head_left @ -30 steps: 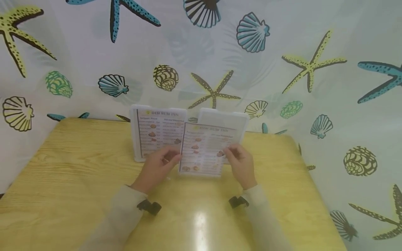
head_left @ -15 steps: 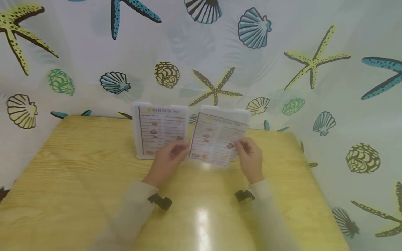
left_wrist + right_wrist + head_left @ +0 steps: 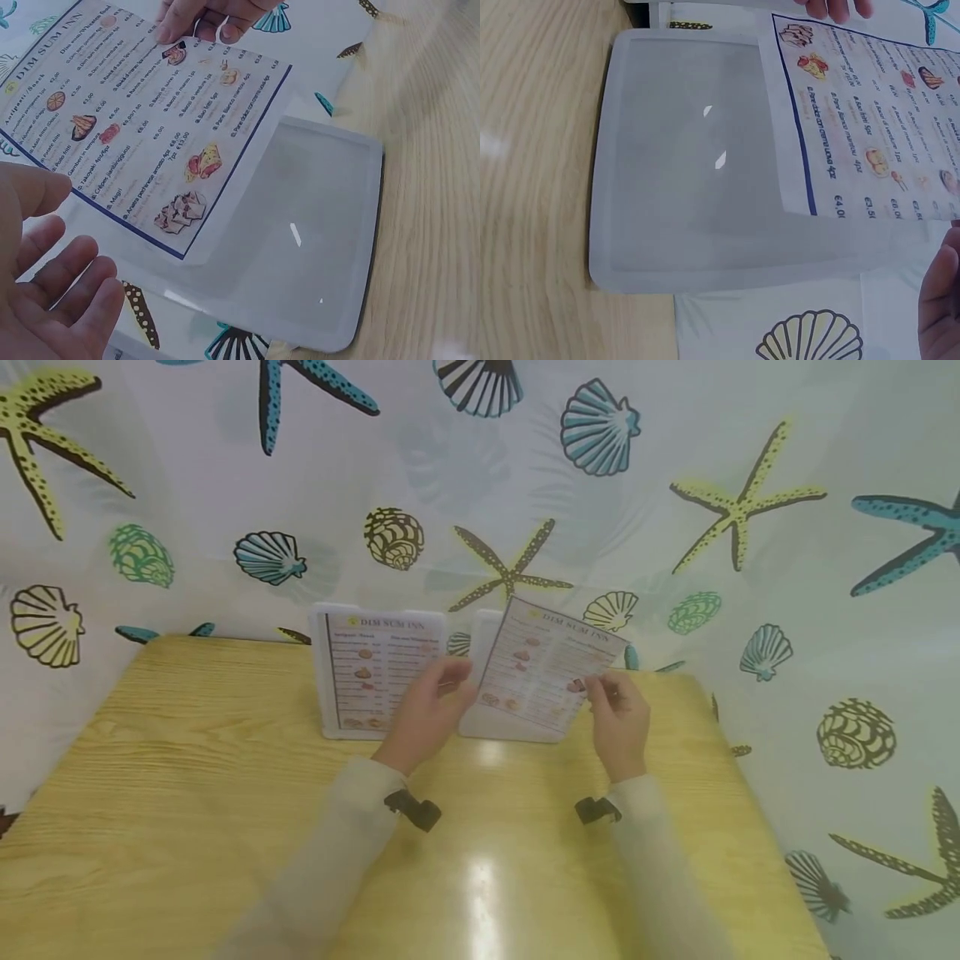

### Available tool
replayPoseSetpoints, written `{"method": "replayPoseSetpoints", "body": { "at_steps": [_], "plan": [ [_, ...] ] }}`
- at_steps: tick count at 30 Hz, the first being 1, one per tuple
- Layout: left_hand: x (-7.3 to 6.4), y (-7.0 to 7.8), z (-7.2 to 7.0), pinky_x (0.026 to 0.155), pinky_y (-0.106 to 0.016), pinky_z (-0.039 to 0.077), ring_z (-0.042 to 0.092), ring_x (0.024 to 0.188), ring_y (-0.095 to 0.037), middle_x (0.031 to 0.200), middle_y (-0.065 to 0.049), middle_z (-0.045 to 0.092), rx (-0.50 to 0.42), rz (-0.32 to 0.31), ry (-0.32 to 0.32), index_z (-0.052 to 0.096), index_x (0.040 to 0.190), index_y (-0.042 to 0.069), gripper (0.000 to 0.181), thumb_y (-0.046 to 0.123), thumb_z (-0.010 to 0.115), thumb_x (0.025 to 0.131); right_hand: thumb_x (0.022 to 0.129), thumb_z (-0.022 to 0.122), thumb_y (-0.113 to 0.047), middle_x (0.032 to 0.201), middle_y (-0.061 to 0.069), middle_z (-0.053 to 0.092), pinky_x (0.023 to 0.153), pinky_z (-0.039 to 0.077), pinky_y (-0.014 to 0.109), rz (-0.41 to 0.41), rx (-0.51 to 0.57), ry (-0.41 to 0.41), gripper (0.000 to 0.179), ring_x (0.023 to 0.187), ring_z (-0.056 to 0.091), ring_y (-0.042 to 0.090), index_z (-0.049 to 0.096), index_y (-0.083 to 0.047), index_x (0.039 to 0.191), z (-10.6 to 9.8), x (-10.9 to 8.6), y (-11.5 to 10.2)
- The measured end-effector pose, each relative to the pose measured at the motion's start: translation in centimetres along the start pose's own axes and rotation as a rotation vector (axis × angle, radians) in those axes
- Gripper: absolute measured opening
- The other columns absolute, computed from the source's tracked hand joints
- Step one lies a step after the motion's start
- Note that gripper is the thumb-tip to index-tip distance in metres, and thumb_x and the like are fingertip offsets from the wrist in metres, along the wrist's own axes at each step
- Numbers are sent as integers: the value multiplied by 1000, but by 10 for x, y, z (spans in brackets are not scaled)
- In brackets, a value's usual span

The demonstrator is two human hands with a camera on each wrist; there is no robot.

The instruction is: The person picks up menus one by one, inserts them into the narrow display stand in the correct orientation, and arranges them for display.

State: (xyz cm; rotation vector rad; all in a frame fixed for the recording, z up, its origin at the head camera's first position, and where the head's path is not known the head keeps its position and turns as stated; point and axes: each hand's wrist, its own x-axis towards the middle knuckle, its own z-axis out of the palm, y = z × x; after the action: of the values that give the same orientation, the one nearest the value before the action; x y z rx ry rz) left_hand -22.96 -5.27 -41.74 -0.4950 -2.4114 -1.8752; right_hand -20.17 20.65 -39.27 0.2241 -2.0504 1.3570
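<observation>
Right hand pinches the edge of a loose menu sheet, headed DIM SUM INN, between thumb and fingers; the left hand lies just beside the opposite edge, fingers relaxed and gripping nothing, though whether it touches the paper cannot be told. The sheet is tilted in front of the right holder, a translucent panel with a raised rim standing toward the back of the counter, before a patterned cloth. Beside it, the left holder bears a printed menu. Judged from this arrangement, the left holder is complete, whereas the right one shows no sheet seated within its rim; placing the loose sheet appears outstanding, and insertion cannot be distinguished from removal.
</observation>
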Motion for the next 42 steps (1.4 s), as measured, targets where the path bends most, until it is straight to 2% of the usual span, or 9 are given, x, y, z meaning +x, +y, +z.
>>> {"method": "replayPoseSetpoints", "body": {
  "at_steps": [3,10,13,17,25,32,34,39,42],
  "plan": [
    [5,5,5,118,-40,39,51,140,-23,149,-5,55,-14,-13,7,51,146,13,46,28,63,104,101,60,3,94,28,70,69,47,12,-3,-1,12,11,78,62,13,65,12,100,-4,3,0],
    [14,17,11,119,-40,37,49,141,-27,151,-11,51,13,47,46,46,149,7,50,18,63,103,100,61,4,94,29,70,67,47,12,-39,12,37,10,78,63,9,65,13,101,-11,11,-2],
    [17,23,12,119,-40,36,48,142,-26,153,-11,51,24,36,60,45,150,9,51,19,62,103,100,60,5,94,28,71,67,46,13,-51,18,40,10,76,63,10,65,13,102,-13,13,-3],
    [21,26,13,121,-40,34,45,145,-24,156,-9,47,-4,17,69,42,153,12,54,23,61,104,100,60,5,93,28,71,67,45,12,-58,6,47,10,75,61,14,64,14,101,-15,17,-6],
    [29,27,17,122,-39,31,42,147,-22,158,-8,45,-43,23,105,40,155,13,56,19,62,103,99,60,6,94,29,70,65,46,13,-78,38,43,9,75,62,14,64,14,100,-18,23,-10],
    [32,34,18,122,-40,32,41,147,-21,159,-6,43,9,20,122,37,157,15,60,21,62,103,100,59,5,95,29,71,66,46,13,-69,21,26,10,75,61,13,64,13,102,-18,26,-12],
    [33,36,19,122,-40,33,41,147,-22,160,-6,41,20,25,125,36,158,15,62,21,63,103,100,59,4,95,28,71,66,46,13,-71,19,25,10,75,62,15,64,13,102,-18,28,-12],
    [37,41,21,121,-42,33,40,147,-22,162,-4,38,42,22,130,33,161,16,65,21,62,103,100,60,4,93,28,72,66,46,14,-77,28,29,11,74,61,31,64,14,101,-19,33,-13],
    [40,42,23,122,-44,31,37,148,-21,164,-3,35,53,15,132,29,162,18,67,21,61,104,101,60,3,94,28,72,65,45,14,-76,16,33,11,75,60,34,64,13,102,-18,36,-14]
  ]
}}
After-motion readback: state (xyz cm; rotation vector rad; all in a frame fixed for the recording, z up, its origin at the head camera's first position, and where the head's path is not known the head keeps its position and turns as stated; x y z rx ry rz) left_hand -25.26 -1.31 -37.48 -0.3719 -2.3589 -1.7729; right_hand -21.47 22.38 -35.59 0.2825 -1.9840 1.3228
